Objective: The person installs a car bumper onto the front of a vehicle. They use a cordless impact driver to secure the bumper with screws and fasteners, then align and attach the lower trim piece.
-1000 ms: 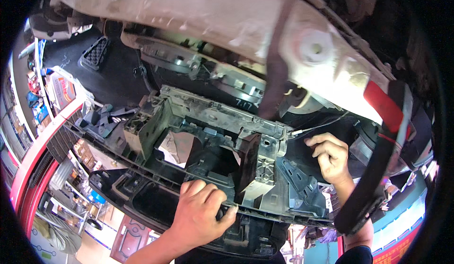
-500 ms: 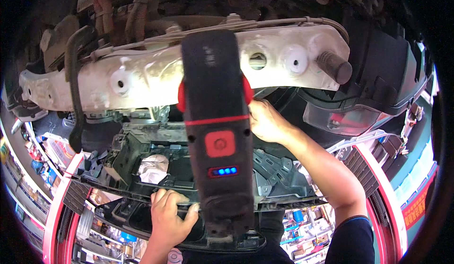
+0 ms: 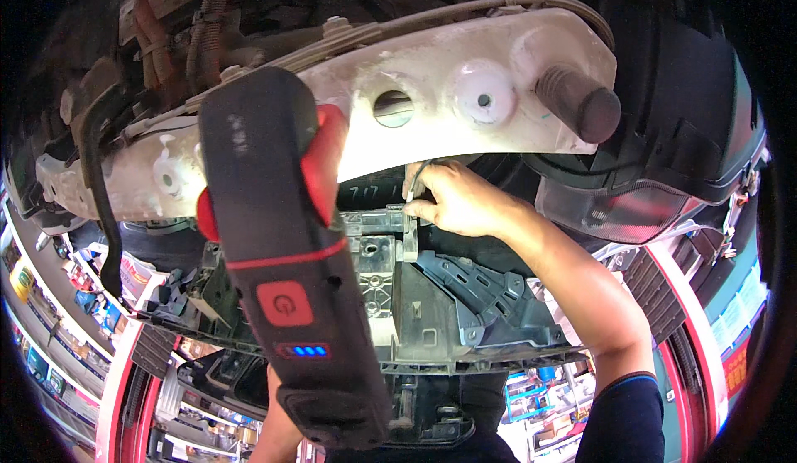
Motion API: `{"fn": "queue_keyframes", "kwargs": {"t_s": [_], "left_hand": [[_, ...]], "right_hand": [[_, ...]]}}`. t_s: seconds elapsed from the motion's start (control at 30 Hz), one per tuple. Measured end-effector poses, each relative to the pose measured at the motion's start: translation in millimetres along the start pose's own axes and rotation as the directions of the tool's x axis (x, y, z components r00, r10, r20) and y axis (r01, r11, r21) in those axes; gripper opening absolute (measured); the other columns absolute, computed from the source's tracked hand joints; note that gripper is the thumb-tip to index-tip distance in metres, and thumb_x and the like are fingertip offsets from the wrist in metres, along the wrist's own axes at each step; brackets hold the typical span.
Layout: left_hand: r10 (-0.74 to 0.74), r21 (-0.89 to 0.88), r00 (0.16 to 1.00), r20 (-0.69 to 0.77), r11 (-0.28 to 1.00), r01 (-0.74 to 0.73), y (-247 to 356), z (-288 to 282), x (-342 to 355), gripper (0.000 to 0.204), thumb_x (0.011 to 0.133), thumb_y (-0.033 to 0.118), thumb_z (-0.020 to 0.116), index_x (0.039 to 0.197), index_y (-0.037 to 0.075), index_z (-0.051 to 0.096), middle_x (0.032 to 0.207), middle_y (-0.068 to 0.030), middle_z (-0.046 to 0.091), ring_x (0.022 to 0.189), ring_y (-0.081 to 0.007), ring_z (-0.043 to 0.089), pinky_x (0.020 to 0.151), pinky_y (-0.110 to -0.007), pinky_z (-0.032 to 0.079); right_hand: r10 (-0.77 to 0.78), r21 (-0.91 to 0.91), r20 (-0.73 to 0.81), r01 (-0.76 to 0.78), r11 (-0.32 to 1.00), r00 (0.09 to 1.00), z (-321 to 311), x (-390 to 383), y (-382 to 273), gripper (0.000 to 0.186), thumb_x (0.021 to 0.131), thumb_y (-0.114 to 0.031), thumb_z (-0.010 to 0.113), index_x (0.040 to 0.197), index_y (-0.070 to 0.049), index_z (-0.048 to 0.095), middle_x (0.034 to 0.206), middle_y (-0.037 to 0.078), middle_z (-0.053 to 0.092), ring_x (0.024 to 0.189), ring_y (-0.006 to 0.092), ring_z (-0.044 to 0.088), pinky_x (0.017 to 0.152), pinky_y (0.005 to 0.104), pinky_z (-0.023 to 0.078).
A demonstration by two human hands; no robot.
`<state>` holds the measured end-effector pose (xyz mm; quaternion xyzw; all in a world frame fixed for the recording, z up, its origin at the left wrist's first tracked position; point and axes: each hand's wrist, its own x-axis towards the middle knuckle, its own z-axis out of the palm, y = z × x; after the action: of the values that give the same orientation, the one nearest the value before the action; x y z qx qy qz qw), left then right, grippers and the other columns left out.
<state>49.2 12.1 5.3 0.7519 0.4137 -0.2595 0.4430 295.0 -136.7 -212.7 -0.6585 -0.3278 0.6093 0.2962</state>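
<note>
My right hand (image 3: 461, 200) reaches below the pale metal crossbeam (image 3: 432, 73). Its thumb and forefinger pinch a thin dark wire-like piece beside an upright plastic tab (image 3: 410, 235). Just beneath is the black plastic bumper panel (image 3: 425, 318), with a grey slotted bracket (image 3: 490, 293) lying on its right part. A black and red work light (image 3: 286, 239) hangs close in front, its small blue lamps lit. Only my left forearm (image 3: 278, 426) shows at the lower edge; the work light hides the left hand, so its fingers cannot be seen.
A round ribbed stub (image 3: 581, 104) juts from the beam's right end, near a headlamp (image 3: 614, 206). A black bent tube (image 3: 95, 197) hangs at left. Red and white lift posts (image 3: 693, 363) stand at both sides. Loaded shelves (image 3: 50, 355) fill the background.
The work light has swung left and tilted in view, uncovering my right hand and its pinch. My left hand, seen earlier on the panel's near edge, is now hidden behind the light.
</note>
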Motion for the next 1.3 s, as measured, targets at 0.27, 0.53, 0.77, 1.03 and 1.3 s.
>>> {"fn": "queue_keyframes", "kwargs": {"t_s": [0.27,0.53,0.77,1.03,1.3], "left_hand": [[0.117,0.179,0.991,0.064,0.976,-0.127,-4.6,3.6,2.2,0.021,0.075,0.01,0.08,0.086,0.006,0.062,0.084,-0.0093,0.066,0.083,-0.0283,0.06,0.082,-0.042,0.044],[0.121,0.157,0.992,0.02,0.98,-0.123,-32.9,11.6,-8.9,0.022,0.075,0.01,0.081,0.087,0.006,0.062,0.084,-0.0093,0.067,0.082,-0.0282,0.06,0.081,-0.042,0.045],[0.207,0.121,0.978,0.033,0.97,-0.209,-4.0,-2.6,6.9,0.021,0.076,0.01,0.081,0.087,0.006,0.063,0.084,-0.0118,0.066,0.08,-0.0292,0.06,0.078,-0.043,0.046],[0.059,0.107,0.995,0.08,0.992,-0.067,-18.3,4.8,-6.4,0.037,0.071,0.029,0.082,0.094,0.006,0.064,0.092,-0.0106,0.065,0.089,-0.0341,0.058,0.081,-0.045,0.041],[0.157,0.088,0.987,0.033,0.983,-0.159,-16.1,1.0,1.9,0.029,0.077,0.022,0.083,0.089,0.007,0.061,0.086,-0.0087,0.064,0.085,-0.0314,0.058,0.081,-0.044,0.042]], "right_hand": [[-0.062,-0.079,0.029,0.065,0.995,0.998,-5.0,5.8,-6.9,0.023,0.09,-0.01,0.071,0.104,0.002,0.057,0.091,0.026,0.07,0.096,0.0423,0.071,0.082,0.0504,0.054],[0.002,-0.069,0.083,0.004,0.998,0.997,-9.5,8.5,-10.2,0.024,0.089,-0.009,0.071,0.105,0.001,0.057,0.09,0.024,0.068,0.091,0.0391,0.07,0.081,0.0477,0.053],[0.072,-0.084,0.086,-0.065,0.994,0.994,-11.2,4.2,-15.2,0.024,0.089,-0.008,0.071,0.106,0.001,0.057,0.086,0.024,0.068,0.088,0.0398,0.07,0.078,0.0478,0.052],[-0.15,-0.035,-0.03,0.149,0.988,0.988,0.0,-1.0,0.8,0.022,0.087,-0.005,0.069,0.105,0.001,0.058,0.083,0.025,0.066,0.083,0.0381,0.069,0.074,0.0468,0.051],[-0.047,0.035,-0.003,0.047,0.998,0.999,-2.1,-2.1,-12.6,0.022,0.088,-0.003,0.072,0.105,-0.003,0.059,0.092,0.02,0.068,0.087,0.036,0.07,0.079,0.0453,0.054]]}}
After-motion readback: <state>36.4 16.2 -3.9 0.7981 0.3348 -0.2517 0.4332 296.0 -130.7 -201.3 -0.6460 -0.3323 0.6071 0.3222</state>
